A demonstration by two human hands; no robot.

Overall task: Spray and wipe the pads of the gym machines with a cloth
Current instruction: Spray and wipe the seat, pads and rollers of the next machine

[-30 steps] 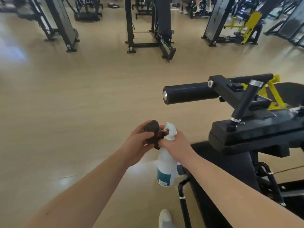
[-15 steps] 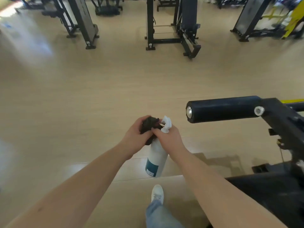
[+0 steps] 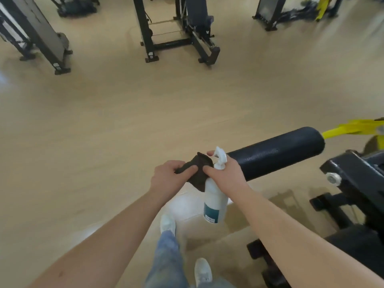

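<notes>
Cloth (image 3: 200, 173), dark, crumpled: held before the body above the pale wood floor (image 3: 104, 132), pinched by thumb and fingers of the left hand (image 3: 168, 179), against the bottle's neck. Spray bottle (image 3: 215, 202), white, teal label: upright, neck gripped by the right hand (image 3: 226, 173), one finger at the trigger. Roller pad (image 3: 276, 154), black, cylindrical: just behind the right hand, mounted on a black machine frame (image 3: 357, 179).

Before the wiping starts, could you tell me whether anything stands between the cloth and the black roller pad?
Yes: the right hand and the bottle it grips sit directly between the cloth, held by the left hand, and the pad. Apart from them, nothing visible blocks the way.
</notes>
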